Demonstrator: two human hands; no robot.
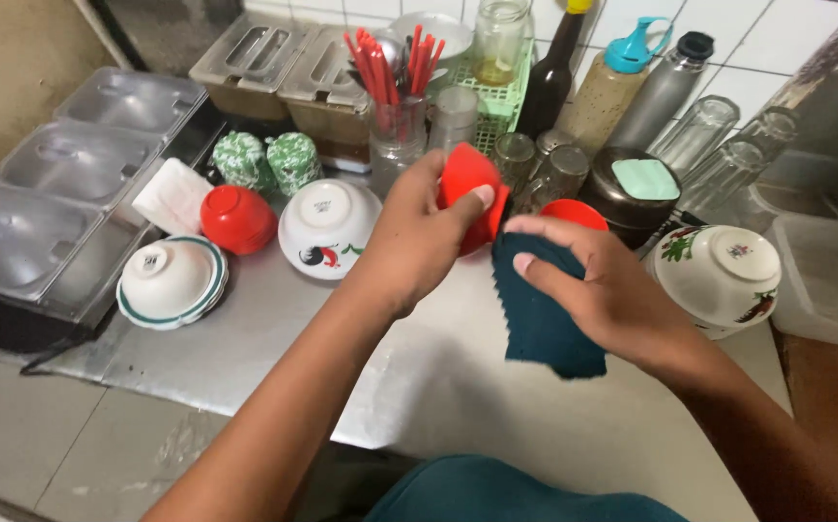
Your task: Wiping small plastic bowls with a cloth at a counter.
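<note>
Left hand (417,237) grips small red bowl (469,193); right hand (601,290) pinches dark teal cloth (545,309) against it, mid-wipe. Left of bowl: four bowls upturned, seemingly finished; red bowl (574,213) right, probably pending.

Both forearms are bare from elbow to wrist, with no sleeves, watch, bracelet or gloves in view. The left hand (414,242) and right hand (598,285) carry no rings. Fingernails are short, plain and unpainted. At the bottom edge shows a teal garment (516,493), smooth and unpatterned.
</note>
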